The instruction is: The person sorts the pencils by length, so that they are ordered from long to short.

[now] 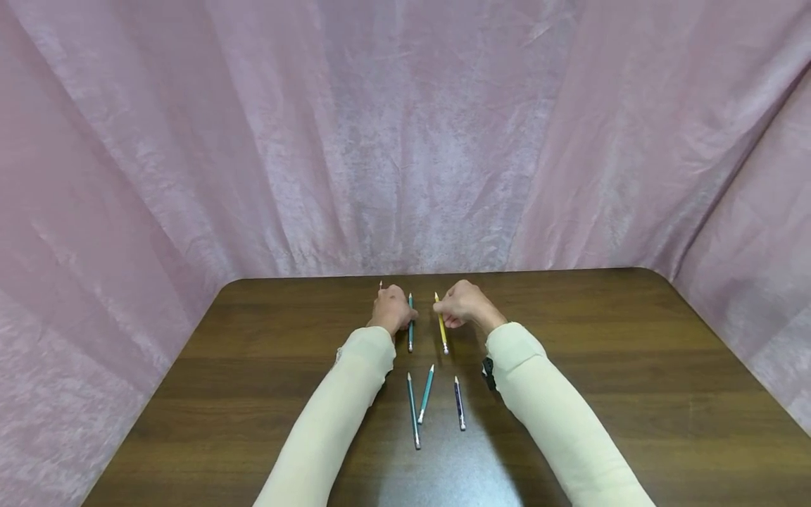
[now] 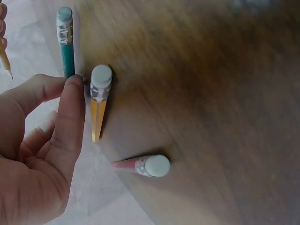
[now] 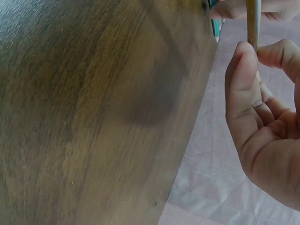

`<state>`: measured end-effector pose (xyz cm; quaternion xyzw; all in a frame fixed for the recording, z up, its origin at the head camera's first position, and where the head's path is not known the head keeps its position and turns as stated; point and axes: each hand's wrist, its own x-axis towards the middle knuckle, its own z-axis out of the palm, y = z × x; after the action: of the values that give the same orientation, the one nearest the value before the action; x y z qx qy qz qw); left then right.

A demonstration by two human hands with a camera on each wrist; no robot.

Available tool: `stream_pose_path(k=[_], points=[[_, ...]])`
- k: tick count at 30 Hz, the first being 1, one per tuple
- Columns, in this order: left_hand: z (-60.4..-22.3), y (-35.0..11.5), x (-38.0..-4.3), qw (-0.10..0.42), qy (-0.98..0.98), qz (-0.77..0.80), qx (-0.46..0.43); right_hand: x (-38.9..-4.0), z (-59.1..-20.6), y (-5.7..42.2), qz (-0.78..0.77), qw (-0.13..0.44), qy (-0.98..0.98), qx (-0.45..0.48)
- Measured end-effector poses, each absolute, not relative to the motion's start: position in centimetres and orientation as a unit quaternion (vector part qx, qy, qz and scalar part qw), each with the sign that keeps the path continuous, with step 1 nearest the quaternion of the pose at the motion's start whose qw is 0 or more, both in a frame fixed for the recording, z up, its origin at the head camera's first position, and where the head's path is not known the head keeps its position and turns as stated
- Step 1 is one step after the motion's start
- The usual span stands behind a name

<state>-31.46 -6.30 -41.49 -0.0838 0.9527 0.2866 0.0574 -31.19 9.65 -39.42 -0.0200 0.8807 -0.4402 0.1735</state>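
Note:
My left hand [image 1: 391, 310] pinches a teal pencil [image 2: 69, 58] between thumb and forefinger, its white eraser end toward the left wrist camera. Close beside it on the table lie an orange-yellow pencil [image 2: 98, 117] and a red pencil [image 2: 126, 164]; in the head view the left hand covers most of these two, with one point [image 1: 381, 284] showing past the knuckles. Across from it, my right hand [image 1: 465, 305] holds a yellow pencil [image 3: 253, 23] in a thumb-and-finger pinch. That pencil's sharpened tip points toward the far edge.
Nearer me on the brown wooden table [image 1: 253, 394] lie two teal pencils [image 1: 413, 412] [image 1: 426, 394], slightly angled to each other, and a dark purple pencil [image 1: 459, 403] to their right. A pink curtain [image 1: 405, 141] hangs behind the table's far edge.

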Motion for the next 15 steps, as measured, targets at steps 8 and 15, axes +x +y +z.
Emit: stream_pose_path(k=[8,15], points=[[-41.41,-6.16,-31.74,0.061,0.955,0.275,-0.095,-31.42,-39.32,9.58,-0.431,0.176,0.885,-0.026],[-41.49,-6.14,-31.78,0.057,0.955,0.274,-0.094,-31.79,-40.24,9.14,-0.444,0.174,0.879,-0.017]])
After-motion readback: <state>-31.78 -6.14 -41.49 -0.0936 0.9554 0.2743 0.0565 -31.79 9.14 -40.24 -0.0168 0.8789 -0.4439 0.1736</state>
